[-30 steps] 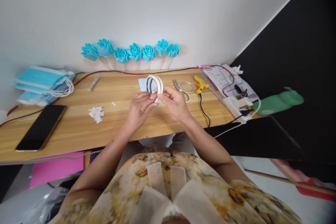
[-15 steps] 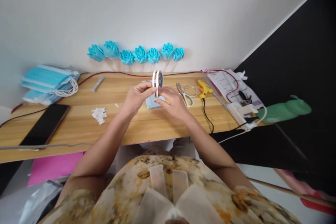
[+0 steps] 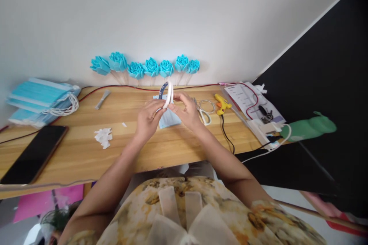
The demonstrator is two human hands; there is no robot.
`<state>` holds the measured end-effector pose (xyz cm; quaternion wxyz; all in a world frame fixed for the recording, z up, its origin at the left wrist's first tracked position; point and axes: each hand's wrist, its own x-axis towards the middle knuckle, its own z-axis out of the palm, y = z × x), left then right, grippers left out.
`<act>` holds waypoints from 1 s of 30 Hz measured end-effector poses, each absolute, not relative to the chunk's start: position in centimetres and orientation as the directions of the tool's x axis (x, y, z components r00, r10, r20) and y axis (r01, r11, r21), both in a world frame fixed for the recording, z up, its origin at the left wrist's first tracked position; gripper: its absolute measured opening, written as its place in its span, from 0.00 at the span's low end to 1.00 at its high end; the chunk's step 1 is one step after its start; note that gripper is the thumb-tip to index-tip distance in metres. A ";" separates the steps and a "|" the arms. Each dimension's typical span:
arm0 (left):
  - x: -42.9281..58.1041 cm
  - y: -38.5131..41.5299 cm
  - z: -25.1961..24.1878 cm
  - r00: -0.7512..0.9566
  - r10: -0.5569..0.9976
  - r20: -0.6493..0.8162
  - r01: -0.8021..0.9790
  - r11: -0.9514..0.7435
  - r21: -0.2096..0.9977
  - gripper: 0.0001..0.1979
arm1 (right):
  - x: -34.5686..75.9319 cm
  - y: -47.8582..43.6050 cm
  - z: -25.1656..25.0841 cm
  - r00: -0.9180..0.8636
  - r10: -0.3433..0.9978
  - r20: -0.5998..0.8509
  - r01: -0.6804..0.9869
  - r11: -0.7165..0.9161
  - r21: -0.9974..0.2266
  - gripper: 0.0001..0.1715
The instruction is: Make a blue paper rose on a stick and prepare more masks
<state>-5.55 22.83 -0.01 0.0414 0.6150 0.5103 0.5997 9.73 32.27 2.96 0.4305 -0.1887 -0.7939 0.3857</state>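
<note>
Held upright over the table is a white roll of tape (image 3: pixel 169 95) with a dark blue printed inner core. My left hand (image 3: pixel 147 118) pinches its lower left edge between thumb and fingers. At its right edge, my right hand (image 3: pixel 188 114) has its thumb and fingers closed around the rim, the fingertips partly hidden behind the roll. Beneath both hands a folded light blue face mask (image 3: pixel 169 120) lies flat, partly covered by them. Scissors (image 3: pixel 204 116) with white handles rest just right of my right hand, beside a thin coil of wire (image 3: pixel 207 101).
Several blue flowers (image 3: pixel 151 67) on thin stems lean against the wall. A mask stack (image 3: pixel 43 97), a phone (image 3: pixel 34 155) and white scraps (image 3: pixel 103 138) lie left. A yellow glue gun (image 3: pixel 222 103), a power strip (image 3: pixel 263 133) and a green bottle (image 3: pixel 310 128) are right.
The roll of tape has turned, showing more of its inner core on the left, and sits slightly lower and further left. Both hands have shifted with it. The camera view has moved a little.
</note>
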 end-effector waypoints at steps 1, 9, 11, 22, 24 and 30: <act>-5.6 22.9 -0.2 -0.222 0.673 0.706 0.599 -0.477 0.643 0.11 | 9.5 32.3 2.8 -0.571 0.626 0.532 -0.064 0.612 -0.788 0.18; -5.2 23.3 -1.6 -0.197 0.716 0.670 0.685 -0.388 0.616 0.13 | 9.1 32.5 0.4 -0.675 0.670 0.311 -0.237 0.202 -0.950 0.24; -5.0 23.3 -1.8 -0.181 0.723 0.666 0.693 -0.387 0.608 0.13 | 9.1 32.7 -0.2 -0.667 0.685 0.291 -0.262 0.150 -0.953 0.26; -4.0 23.5 -2.8 -0.147 0.775 0.614 0.648 -0.394 0.652 0.09 | 8.5 33.7 -0.9 -0.583 0.804 0.113 -0.296 -0.082 -0.952 0.36; -3.8 23.3 -2.5 -0.212 0.819 0.533 0.529 -0.363 0.768 0.08 | 8.4 33.7 -1.1 -0.602 0.792 0.102 -0.288 -0.096 -0.953 0.39; -4.7 23.2 -1.0 -0.386 0.888 0.250 -0.153 -0.328 0.932 0.15 | 9.3 32.7 -0.5 -0.635 0.678 0.370 -0.241 0.281 -0.929 0.34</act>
